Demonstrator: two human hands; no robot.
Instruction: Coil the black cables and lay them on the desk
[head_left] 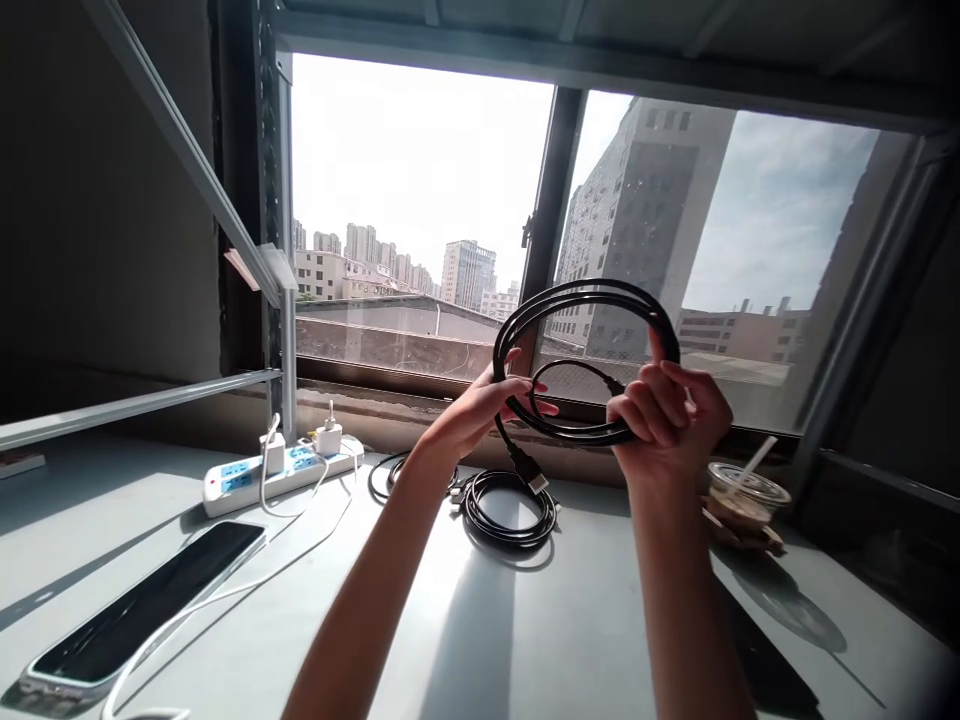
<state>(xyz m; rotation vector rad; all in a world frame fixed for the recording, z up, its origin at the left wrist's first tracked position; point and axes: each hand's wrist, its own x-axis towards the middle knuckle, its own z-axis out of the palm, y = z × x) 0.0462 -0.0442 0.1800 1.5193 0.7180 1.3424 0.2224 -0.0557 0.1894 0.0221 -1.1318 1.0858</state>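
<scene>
A black cable (581,290) is looped into a coil and held up in front of the window between both hands. My left hand (487,405) grips the coil's left side between thumb and fingers. From there one end hangs down with an HDMI-type plug (531,470). My right hand (664,405) has its fingers curled round the right side, the index finger stretched up along the loops. Another connector end (613,385) points at the right fingers. Below, a second coiled black cable (510,510) lies on the table, and a further coil (386,478) sits partly behind my left forearm.
A white power strip (281,475) with two plugged-in chargers stands at the back left. In front lies a phone (150,605), a white cord (247,580) running beside it. To the right are a lidded cup with a straw (746,490) and a dark flat object (765,650). Metal rack posts (287,350) frame the window.
</scene>
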